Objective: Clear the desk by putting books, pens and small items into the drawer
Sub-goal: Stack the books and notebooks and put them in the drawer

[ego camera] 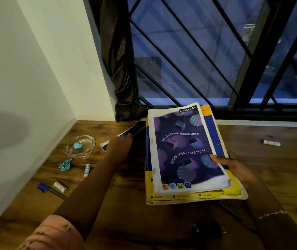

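The desk (108, 204) is giving you open room near you, with the wall close on the left. Your right hand (234, 166) is holding the stack of books (185, 154) above it, thumb on top. The stack is looking heavy and floppy, so put your fingers under it. Your left hand (118, 147) is touching a flat dark thing (135, 129), and I cannot tell if it is gripping. The glass dish (80, 147) is looking breakable.

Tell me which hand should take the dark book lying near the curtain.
Left. The left hand is touching the dark book; the right hand is occupied, its grip holding the book stack.
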The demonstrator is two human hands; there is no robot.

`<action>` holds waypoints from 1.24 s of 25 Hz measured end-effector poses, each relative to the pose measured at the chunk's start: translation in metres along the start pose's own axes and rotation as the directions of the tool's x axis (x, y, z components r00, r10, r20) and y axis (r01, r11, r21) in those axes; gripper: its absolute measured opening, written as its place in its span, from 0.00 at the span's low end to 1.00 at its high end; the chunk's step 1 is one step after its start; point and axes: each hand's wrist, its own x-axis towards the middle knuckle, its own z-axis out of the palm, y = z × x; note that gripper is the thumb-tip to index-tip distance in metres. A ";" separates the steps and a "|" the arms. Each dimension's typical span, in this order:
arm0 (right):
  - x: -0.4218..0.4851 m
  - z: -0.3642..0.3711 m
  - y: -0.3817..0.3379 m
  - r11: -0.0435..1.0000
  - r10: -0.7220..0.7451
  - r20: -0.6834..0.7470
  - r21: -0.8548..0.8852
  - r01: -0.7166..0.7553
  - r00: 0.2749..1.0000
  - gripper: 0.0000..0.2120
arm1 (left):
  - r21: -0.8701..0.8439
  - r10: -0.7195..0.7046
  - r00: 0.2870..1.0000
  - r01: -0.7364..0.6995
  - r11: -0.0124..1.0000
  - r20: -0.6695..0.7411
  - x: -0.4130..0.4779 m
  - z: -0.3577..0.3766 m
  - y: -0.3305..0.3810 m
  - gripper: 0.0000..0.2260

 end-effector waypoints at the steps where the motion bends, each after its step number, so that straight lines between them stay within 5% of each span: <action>1: 0.000 -0.001 -0.001 1.000 -0.011 -0.003 -0.009 0.010 1.000 0.52 | -0.004 -0.039 0.999 0.039 0.999 -0.027 -0.001 -0.010 -0.008 0.15; 5: -0.005 0.002 -0.013 0.998 -0.054 -0.005 -0.035 0.054 0.999 0.50 | -0.324 -0.303 0.938 0.238 0.916 -0.168 -0.007 -0.052 -0.032 0.14; 8: -0.010 0.002 -0.013 0.998 -0.055 -0.007 -0.017 0.055 0.998 0.52 | -0.646 -0.503 0.801 0.200 0.736 -0.325 -0.017 -0.079 -0.056 0.09; 10: -0.013 0.002 -0.010 0.999 -0.046 -0.020 -0.012 0.046 0.999 0.54 | -0.864 -0.615 0.739 0.090 0.496 -0.276 -0.029 -0.095 -0.070 0.09; 12: -0.018 0.005 -0.009 0.998 -0.062 -0.041 -0.020 0.061 0.997 0.52 | -0.994 -0.673 0.733 -0.045 0.104 -0.104 -0.045 -0.109 -0.071 0.08; 15: -0.023 0.012 -0.006 0.999 -0.040 -0.065 0.003 0.041 0.997 0.49 | -0.973 -0.565 0.817 -0.022 -0.232 0.116 -0.065 -0.112 -0.048 0.10; 20: -0.029 0.028 -0.007 0.999 -0.051 -0.045 0.007 0.051 0.998 0.50 | -0.948 -0.398 0.861 0.271 -0.167 0.317 -0.082 -0.088 0.011 0.06; 25: -0.034 0.031 -0.006 0.997 -0.065 -0.031 0.035 0.066 0.997 0.49 | -0.963 -0.394 0.879 0.232 -0.137 0.267 -0.104 -0.076 0.043 0.08; 27: -0.036 0.033 -0.005 0.999 -0.055 -0.023 -0.001 0.055 0.998 0.39 | -0.946 -0.336 0.886 0.281 -0.162 0.320 -0.107 -0.070 0.050 0.09; 29: -0.040 0.037 -0.005 0.998 -0.054 -0.044 0.024 0.055 0.998 0.18 | -0.873 -0.179 0.877 0.383 -0.300 0.446 -0.108 -0.065 0.052 0.13; 31: -0.042 0.039 -0.003 0.999 -0.037 -0.068 0.015 0.038 0.997 0.13 | -0.816 -0.070 0.861 0.449 -0.363 0.504 -0.106 -0.062 0.053 0.16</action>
